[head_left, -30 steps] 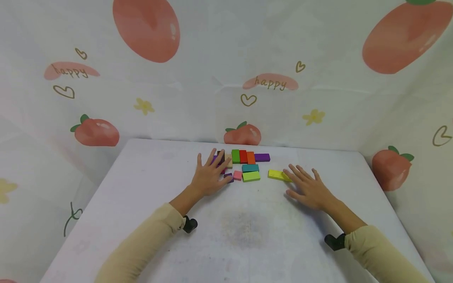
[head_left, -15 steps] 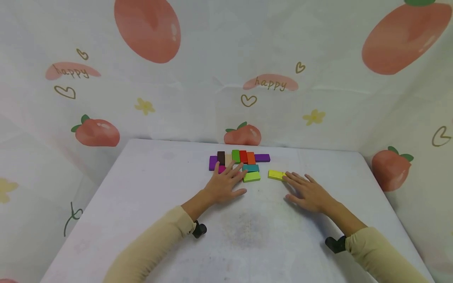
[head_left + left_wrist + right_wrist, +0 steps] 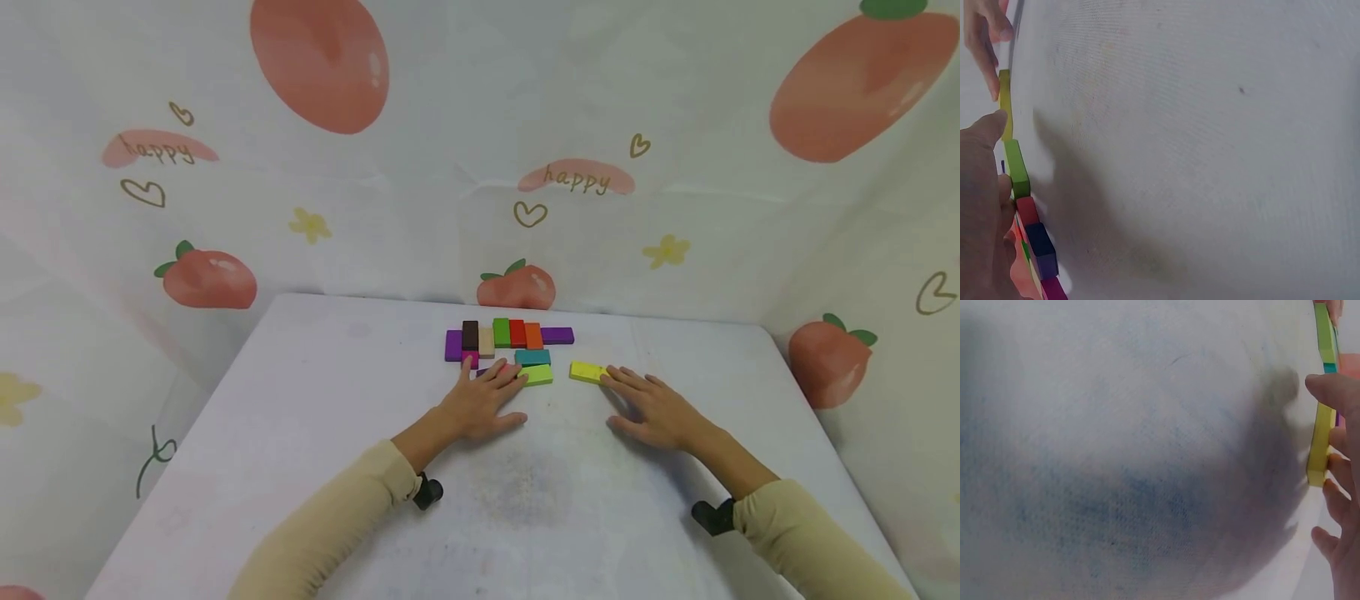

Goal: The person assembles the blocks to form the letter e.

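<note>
My left hand (image 3: 478, 410) has its fingers spread over the front of a group of coloured blocks. Its fingertips overlap a lime green block (image 3: 538, 376) and a magenta block (image 3: 470, 358). A pink block (image 3: 1027, 210) and a dark purple block (image 3: 1041, 250), mostly covered in the head view, show beside that hand in the left wrist view. To the right, my right hand (image 3: 654, 408) reaches forward with extended fingers, the tips over the right end of a yellow block (image 3: 587, 372). Neither hand grips anything.
Behind the hands lie purple (image 3: 453, 345), dark brown (image 3: 470, 334), beige (image 3: 487, 342), green (image 3: 502, 332), red (image 3: 517, 333), orange (image 3: 533, 335) and teal (image 3: 532, 357) blocks. Another purple block (image 3: 558, 335) ends the row. A printed cloth (image 3: 420, 167) hangs behind the white table (image 3: 337, 358).
My left hand has slid right and toward me, uncovering the purple and dark brown blocks at the left. The right hand has dipped slightly at the yellow block. The blocks keep their arrangement.
</note>
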`<state>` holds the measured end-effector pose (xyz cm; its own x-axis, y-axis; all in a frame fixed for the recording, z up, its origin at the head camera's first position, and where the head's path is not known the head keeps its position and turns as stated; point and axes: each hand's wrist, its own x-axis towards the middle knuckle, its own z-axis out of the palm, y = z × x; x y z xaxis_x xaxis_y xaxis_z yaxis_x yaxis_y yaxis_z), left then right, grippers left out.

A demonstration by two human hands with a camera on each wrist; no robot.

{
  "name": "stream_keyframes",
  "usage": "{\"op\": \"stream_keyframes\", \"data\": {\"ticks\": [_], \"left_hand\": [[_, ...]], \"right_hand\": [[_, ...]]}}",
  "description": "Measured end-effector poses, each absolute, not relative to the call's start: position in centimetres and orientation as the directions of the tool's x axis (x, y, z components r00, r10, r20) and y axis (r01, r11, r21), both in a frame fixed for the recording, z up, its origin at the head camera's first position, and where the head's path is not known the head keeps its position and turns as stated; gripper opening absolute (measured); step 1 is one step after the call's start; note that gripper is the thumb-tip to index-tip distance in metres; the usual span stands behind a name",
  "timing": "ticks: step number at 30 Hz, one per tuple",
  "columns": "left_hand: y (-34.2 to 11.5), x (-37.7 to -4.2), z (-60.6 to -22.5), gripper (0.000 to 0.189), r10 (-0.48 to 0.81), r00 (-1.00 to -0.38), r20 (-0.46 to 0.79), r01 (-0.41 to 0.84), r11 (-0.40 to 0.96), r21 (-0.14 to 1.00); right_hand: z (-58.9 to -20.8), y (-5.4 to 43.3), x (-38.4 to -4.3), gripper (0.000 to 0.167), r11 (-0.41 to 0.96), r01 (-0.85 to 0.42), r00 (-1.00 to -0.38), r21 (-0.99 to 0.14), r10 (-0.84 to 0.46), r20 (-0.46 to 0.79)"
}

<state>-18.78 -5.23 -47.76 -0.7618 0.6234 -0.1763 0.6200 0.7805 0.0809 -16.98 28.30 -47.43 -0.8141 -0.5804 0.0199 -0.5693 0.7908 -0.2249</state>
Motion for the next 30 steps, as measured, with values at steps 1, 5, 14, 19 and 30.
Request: {"op": "stream_keyframes", "data": {"ticks": [1, 5, 14, 19, 30], "left_hand": [[-5.2, -18.8, -47.8, 0.073, 0.623, -0.761, -0.18, 0.62, 0.78, 0.079], [-5.4, -18.6, -47.8, 0.073, 0.63, -0.754, -0.183, 0.627, 0.775, 0.082], [-5.7, -18.2, -47.8, 0.073, 0.667, -0.727, -0.162, 0.671, 0.74, 0.038], [-6.0, -18.0, -48.0, 0.073, 0.694, -0.703, -0.155, 0.7, 0.714, 0.021], [-6.2, -17.5, -47.9, 0.074, 0.722, -0.674, -0.154, 0.723, 0.688, 0.062]], "right_hand": [[-47.5, 28.3, -17.0, 0.066, 0.789, -0.571, -0.813, -0.228, -0.582, 0.024], [-47.6, 28.4, -16.9, 0.066, 0.784, -0.577, -0.809, -0.23, -0.587, 0.033], [-47.4, 28.4, -16.7, 0.067, 0.776, -0.585, -0.803, -0.236, -0.594, 0.039], [-47.2, 28.4, -16.3, 0.066, 0.767, -0.59, -0.799, -0.252, -0.599, 0.049], [-47.6, 28.7, -15.3, 0.067, 0.775, -0.569, -0.81, -0.273, -0.585, 0.028]]}}
